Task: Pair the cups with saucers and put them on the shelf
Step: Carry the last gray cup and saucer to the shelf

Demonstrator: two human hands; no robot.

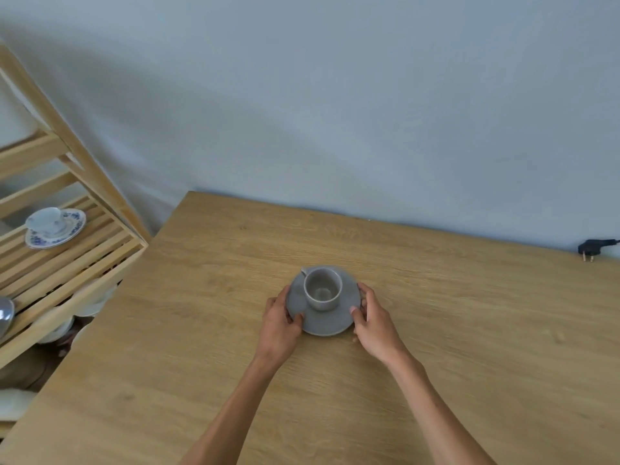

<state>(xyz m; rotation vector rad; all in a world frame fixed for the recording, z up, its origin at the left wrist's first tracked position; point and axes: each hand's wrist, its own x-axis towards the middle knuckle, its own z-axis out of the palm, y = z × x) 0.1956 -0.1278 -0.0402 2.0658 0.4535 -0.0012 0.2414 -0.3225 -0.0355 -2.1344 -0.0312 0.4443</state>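
At frame centre the grey cup (pixel 322 289) sits on its grey saucer (pixel 323 322); left hand (pixel 280 319) and right hand (pixel 373 322) clasp the saucer's opposite rims. Next likely: lifting it level to the shelf (pixel 72 263) at left

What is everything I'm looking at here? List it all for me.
Grey cup: one, grey, upright on the grey saucer.
Grey saucer: one, grey, mid-table, gripped at both sides.
Patterned cup: one, white and blue, on its saucer on the shelf.
Patterned saucer: one, white with blue flowers, on the shelf slats.
Shelf: one, pale wood, left of the table.
Table: one, light wood.
Plug: one, black, table's far right edge.
Wall: pale grey-blue, behind.
Left hand: on the saucer's left rim.
Right hand: on the saucer's right rim.
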